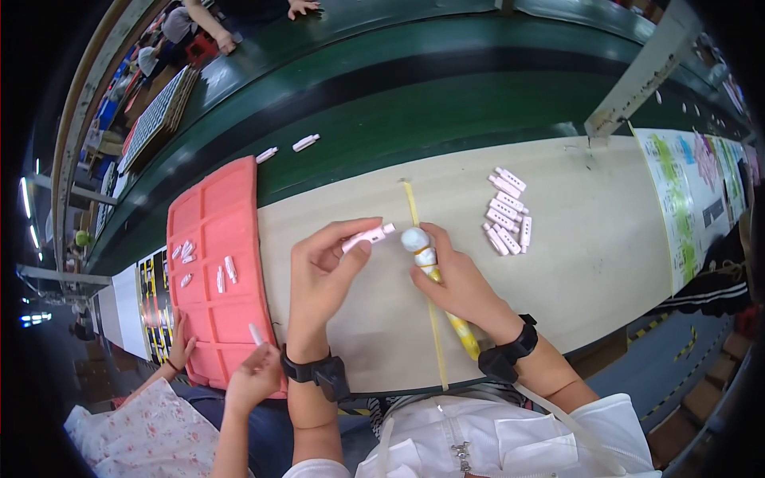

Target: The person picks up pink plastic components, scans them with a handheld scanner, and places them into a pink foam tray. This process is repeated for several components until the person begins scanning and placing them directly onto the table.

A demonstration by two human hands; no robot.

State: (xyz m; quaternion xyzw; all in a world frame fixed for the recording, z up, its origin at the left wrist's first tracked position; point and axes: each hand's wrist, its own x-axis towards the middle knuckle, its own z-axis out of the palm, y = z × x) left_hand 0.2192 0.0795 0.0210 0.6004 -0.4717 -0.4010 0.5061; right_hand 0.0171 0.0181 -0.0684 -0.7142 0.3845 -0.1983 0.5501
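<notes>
Left hand (323, 267) up over the tabletop (590, 239), fingers pinched shut on a small white-pink plastic piece (368, 236), held out flat with its tip aimed right. Right hand (458, 283) just beside it, wrapped closed round a yellow tool (462, 327) with a rounded white head (415, 238) (looked a bit like a brush or swab, hard to tell which). White head sat just past the piece's tip, close but apart, maybe barely. Black wristbands on both wrists.

Further right on the pale tabletop, well clear of both hands: a loose cluster of matching white pieces (505, 211), lying every which way. Thin yellow strip (422, 279) ran down the tabletop under the right hand.

Left of the left hand: a pink compartment tray (215, 239) with a few white pieces (225, 269) scattered in its cells. Another person's hand (253, 374) at the tray's near edge, holding one white piece (256, 334) upright-ish, sleeve in a floral print.

Behind the tabletop: a dark green conveyor belt (414, 95) curving across, two stray white pieces (288, 147) on it. More people's hands at the far side of the belt, and a flat gridded tray (155, 119) off to the upper left. Printed colourful sheet (685, 191) at the right end of the tabletop. Factory-line kind of room, floor with yellow-black tape visible lower right.
</notes>
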